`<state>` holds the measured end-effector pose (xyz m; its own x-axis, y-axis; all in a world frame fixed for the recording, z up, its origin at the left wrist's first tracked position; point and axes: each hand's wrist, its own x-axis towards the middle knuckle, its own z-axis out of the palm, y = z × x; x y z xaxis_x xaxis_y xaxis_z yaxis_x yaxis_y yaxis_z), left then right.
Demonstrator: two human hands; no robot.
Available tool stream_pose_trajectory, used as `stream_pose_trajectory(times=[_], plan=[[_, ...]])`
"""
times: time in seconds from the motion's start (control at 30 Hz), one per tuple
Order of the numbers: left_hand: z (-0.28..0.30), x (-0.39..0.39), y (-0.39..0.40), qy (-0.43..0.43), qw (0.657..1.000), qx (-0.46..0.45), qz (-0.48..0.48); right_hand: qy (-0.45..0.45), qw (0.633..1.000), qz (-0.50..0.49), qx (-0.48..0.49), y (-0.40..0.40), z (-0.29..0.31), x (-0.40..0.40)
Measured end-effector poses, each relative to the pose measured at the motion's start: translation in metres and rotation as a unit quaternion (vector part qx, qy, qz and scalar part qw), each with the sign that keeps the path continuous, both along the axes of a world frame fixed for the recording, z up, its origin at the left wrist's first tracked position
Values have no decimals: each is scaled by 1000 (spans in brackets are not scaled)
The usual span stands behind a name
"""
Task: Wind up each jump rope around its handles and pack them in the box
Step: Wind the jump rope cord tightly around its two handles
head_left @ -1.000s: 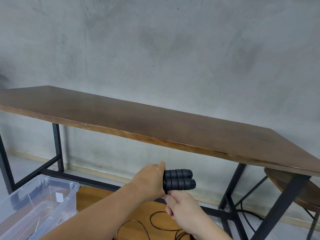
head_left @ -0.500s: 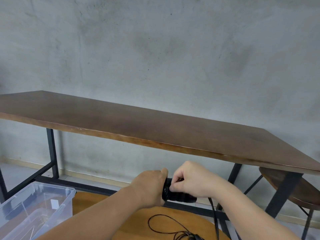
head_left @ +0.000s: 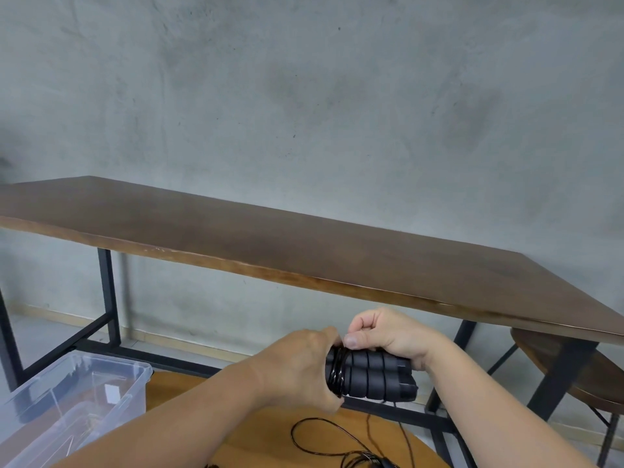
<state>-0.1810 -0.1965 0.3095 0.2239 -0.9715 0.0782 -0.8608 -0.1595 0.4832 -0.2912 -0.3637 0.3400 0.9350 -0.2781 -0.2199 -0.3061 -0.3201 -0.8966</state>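
Gripping the 2 black ribbed handles (head_left: 371, 376) side by side, the left hand (head_left: 297, 369) wraps its curled fingers round their near end, its forearm reaching in from the lower left with the back of the hand toward the camera; the handles lie roughly level, pointing to the right, held in the air below the front edge of the dark wooden table (head_left: 304, 244). The right hand (head_left: 388, 332) sits above and behind the handles, wrist bent, forearm coming in from the lower right; its fingers are curled tight with the thumb pressed forward, and it seems to pinch the thin black rope (head_left: 337, 369) right where several turns already circle the handles just beside the left hand. Whether the right palm also rests on the handles I cannot tell; it lies close over their far end.

The loose remainder of the rope (head_left: 324, 437) trails down from the handles and lies in slack loops on the light round wooden surface (head_left: 263, 434) beneath the hands; 1 strand hangs from the handles' right end. The clear plastic box (head_left: 81, 390) stands at the lower left, well apart from the hands, its opening upward. A round wooden stool (head_left: 574, 373) stands at the right under the table; a grey concrete wall (head_left: 304, 113) fills the background.
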Motion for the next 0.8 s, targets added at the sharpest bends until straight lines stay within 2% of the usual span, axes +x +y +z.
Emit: stream_pose_trajectory(times=[0.07, 0.13, 0.2, 0.23, 0.33, 0.43, 0.5, 0.57, 0.67, 0.73, 0.8], plan=[[3, 1, 3, 28, 1000, -11, -9, 4, 998, 7, 66, -2, -5, 2], [7, 0, 5, 84, 996, -38, -15, -28, 988, -16, 148, -5, -13, 2], [10, 2, 4, 135, 989, -66, -7, -87, 947, -86, 297, -5, -30, 3], [11, 3, 3, 156, 985, -79, 2, -113, 929, -112, 333, -1, -38, 4], [8, 7, 3, 209, 972, -99, 41, -147, 917, -123, 350, 18, -61, 11], [-1, 10, 5, 188, 978, -75, 53, -164, 896, -165, 378, 44, -72, 13], [-12, 13, 5, 161, 983, -71, 48, -168, 896, -206, 357, 59, -81, 11], [-23, 15, 5, 144, 985, -76, 59, -144, 918, -223, 295, 71, -91, 8], [-35, 15, 4, 119, 989, -33, 84, -86, 950, -228, 193, 83, -98, 5], [-39, 16, 3, 65, 992, -6, 105, -47, 965, -211, 150, 88, -101, 0], [-43, 18, 3, -2, 992, 15, 122, 4, 982, -178, 60, 94, -103, -5]])
